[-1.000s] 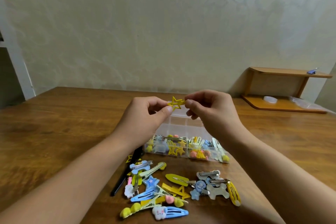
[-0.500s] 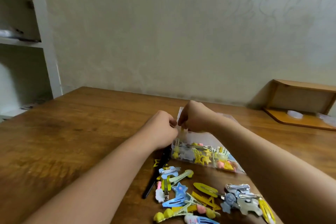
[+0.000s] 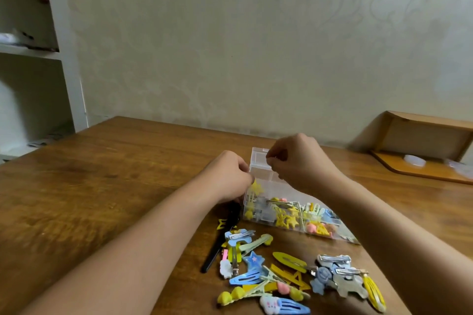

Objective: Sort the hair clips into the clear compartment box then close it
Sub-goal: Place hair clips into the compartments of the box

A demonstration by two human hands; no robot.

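The clear compartment box (image 3: 282, 188) lies open on the wooden table, its lid (image 3: 258, 157) standing up at the far left end. Its near compartments hold yellow, pink and blue clips. My left hand (image 3: 226, 178) pinches a yellow star clip (image 3: 256, 188) at the box's left end. Above the box my right hand (image 3: 297, 161) has its fingers curled, the tips against the lid's edge; nothing shows between them. A pile of loose hair clips (image 3: 271, 276) lies in front of the box.
A long black clip (image 3: 221, 240) lies left of the pile, under my left wrist. A small wooden shelf (image 3: 422, 151) stands on the table at the far right. White wall shelving (image 3: 38, 56) is at the left. The table edge runs along the left.
Both hands held the yellow star clip up between them. They have come down to the box and parted; the star is now with the left hand at the box's left end.
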